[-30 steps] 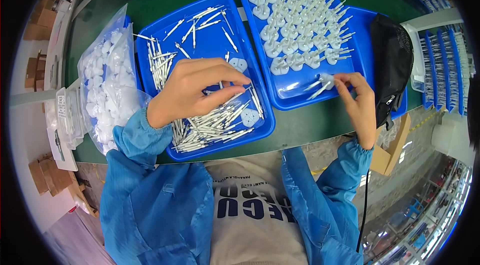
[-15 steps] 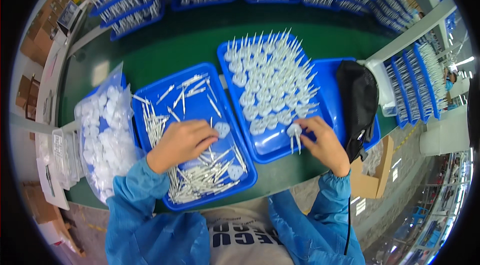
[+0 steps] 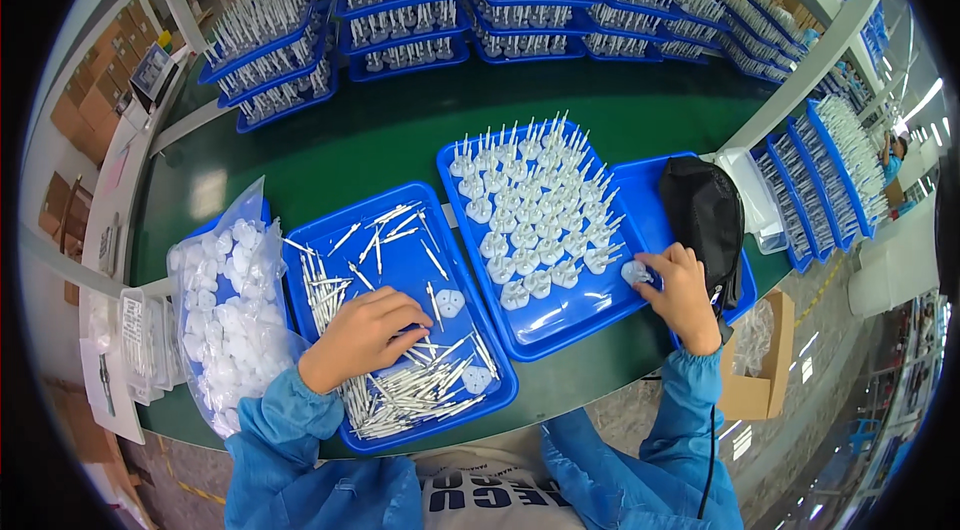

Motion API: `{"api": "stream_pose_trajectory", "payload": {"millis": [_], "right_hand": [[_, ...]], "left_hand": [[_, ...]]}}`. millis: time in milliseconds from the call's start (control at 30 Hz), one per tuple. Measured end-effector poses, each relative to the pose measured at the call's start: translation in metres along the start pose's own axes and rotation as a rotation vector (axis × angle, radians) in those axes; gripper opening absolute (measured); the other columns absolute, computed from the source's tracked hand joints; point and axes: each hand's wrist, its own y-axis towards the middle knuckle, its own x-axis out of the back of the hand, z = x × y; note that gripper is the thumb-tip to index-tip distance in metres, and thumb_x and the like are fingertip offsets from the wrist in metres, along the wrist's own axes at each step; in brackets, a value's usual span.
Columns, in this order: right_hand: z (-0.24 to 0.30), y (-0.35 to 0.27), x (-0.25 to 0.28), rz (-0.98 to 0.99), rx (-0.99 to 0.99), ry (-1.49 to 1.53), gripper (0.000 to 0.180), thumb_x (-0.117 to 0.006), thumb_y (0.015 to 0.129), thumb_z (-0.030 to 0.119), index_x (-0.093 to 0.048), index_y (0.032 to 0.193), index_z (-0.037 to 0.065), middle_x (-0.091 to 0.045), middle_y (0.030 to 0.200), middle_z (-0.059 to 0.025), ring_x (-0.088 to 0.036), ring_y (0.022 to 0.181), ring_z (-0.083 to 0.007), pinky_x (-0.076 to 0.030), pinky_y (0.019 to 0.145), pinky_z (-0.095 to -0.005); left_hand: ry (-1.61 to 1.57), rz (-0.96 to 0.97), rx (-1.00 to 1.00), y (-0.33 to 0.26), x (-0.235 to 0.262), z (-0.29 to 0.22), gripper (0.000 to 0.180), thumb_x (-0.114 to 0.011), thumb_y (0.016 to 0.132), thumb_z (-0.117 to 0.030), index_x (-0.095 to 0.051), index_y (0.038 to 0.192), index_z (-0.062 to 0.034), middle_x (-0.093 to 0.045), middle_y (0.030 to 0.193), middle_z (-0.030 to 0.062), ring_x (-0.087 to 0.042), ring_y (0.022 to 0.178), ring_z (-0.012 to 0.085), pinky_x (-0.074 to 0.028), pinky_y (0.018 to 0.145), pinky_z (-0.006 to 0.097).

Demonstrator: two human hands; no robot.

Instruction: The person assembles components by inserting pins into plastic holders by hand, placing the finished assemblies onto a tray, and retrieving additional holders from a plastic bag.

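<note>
My right hand [image 3: 684, 294] pinches a round white plastic base [image 3: 634, 273] at the right edge of the middle blue tray [image 3: 560, 327]. Any prongs on that base are hard to make out. Rows of similar white bases with upright pins [image 3: 540, 215] fill most of that tray. Over the left blue tray [image 3: 395, 220], my left hand [image 3: 368, 338] has its fingers curled together; whatever is between the fingertips is too small to name. Thin white sticks [image 3: 415, 395] lie heaped below it. Two loose white discs, one of them a three-holed disc [image 3: 450, 303], rest beside the sticks.
A clear bag of white plastic pieces [image 3: 235, 320] lies at the left. A black pouch [image 3: 703, 215] sits on another blue tray at the right. Stacked blue trays of pinned bases [image 3: 400, 15] line the green table's far side. A cardboard box [image 3: 770, 360] stands below the right edge.
The whole view has shifted, so the table sits lower. My right hand has moved right with the base, whose prongs no longer point down toward me. My left hand stays over the left tray.
</note>
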Motion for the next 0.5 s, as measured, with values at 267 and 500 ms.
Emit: {"api": "stream_pose_trajectory", "payload": {"millis": [267,500], "right_hand": [[-0.002,0.023,-0.02,-0.13,0.052,0.105,0.028,-0.072,0.077,0.007,-0.059,0.102,0.003,-0.058,0.085,-0.0153,-0.059,0.081,-0.0349,-0.049,0.071,-0.0414],[0.006,0.019,-0.022,-0.061,-0.127,0.22,0.026,-0.074,0.082,0.016,-0.066,0.099,-0.002,-0.065,0.067,-0.0191,-0.065,0.062,-0.0369,-0.051,0.057,-0.0428]], "left_hand": [[0.369,-0.203,0.161,-0.023,0.084,-0.031,0.016,-0.071,0.074,0.002,-0.067,0.089,-0.0019,-0.067,0.094,0.0111,-0.064,0.089,0.0295,-0.052,0.077,0.037],[0.618,-0.312,0.604,-0.092,0.096,-0.014,0.02,-0.066,0.086,-0.005,-0.064,0.105,-0.0005,-0.064,0.109,0.017,-0.061,0.102,0.0367,-0.048,0.088,0.04]]}}
